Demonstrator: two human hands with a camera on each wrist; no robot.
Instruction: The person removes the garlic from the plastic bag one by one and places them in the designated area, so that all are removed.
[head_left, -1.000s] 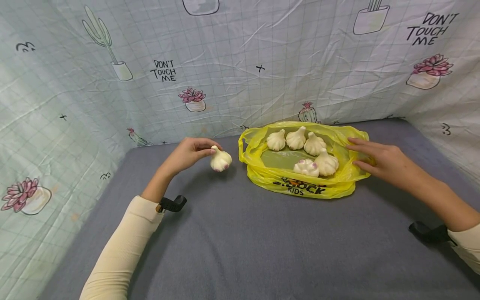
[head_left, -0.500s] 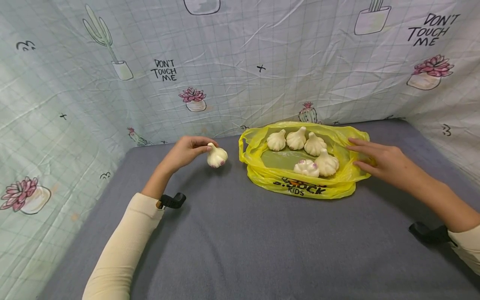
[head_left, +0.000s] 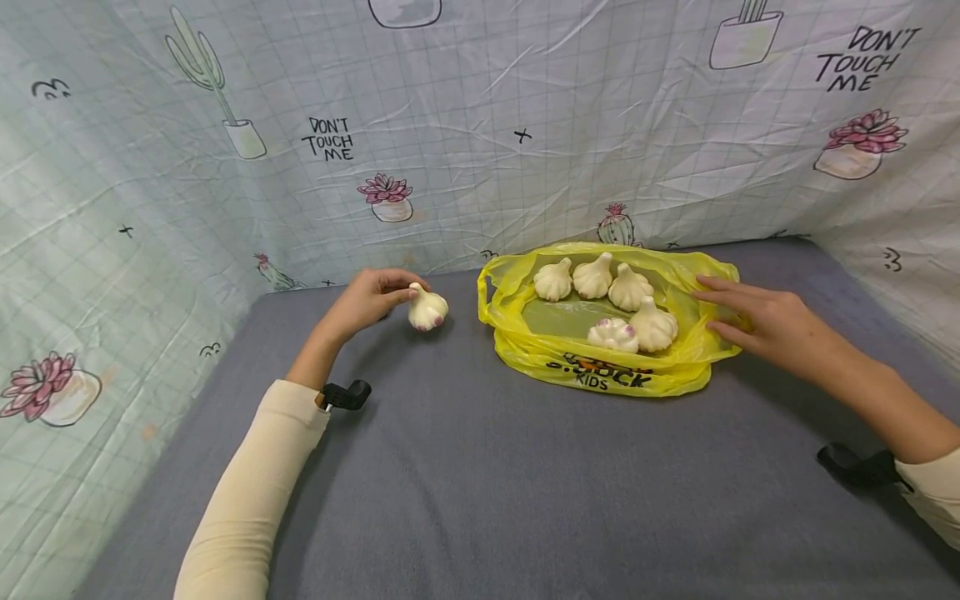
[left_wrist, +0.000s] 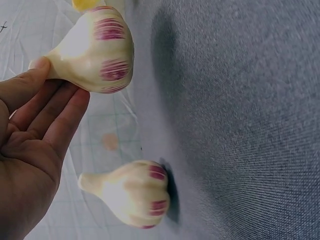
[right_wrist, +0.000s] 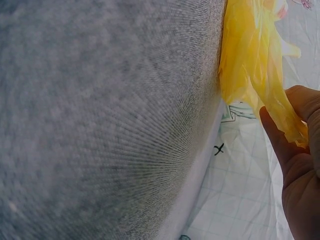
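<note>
My left hand pinches a garlic bulb by its neck, thumb on one side and fingers on the other. The bulb hangs above the cloth, its shadow falling apart from it in the left wrist view. Below that hand, a second garlic bulb stands on the cloth; the hand hides it in the head view. A yellow plastic bag lies open with several garlic bulbs inside, three at the back and others at the front. At its right rim my right hand holds the plastic between thumb and fingers.
A grey cloth covers the table. Behind and at both sides hangs a pale curtain printed with cacti. The bag's left handle loop sticks out toward the left hand.
My left hand has drawn slightly left and back, away from the bag, with the garlic bulb in its fingers. The right hand and bag stay in place.
</note>
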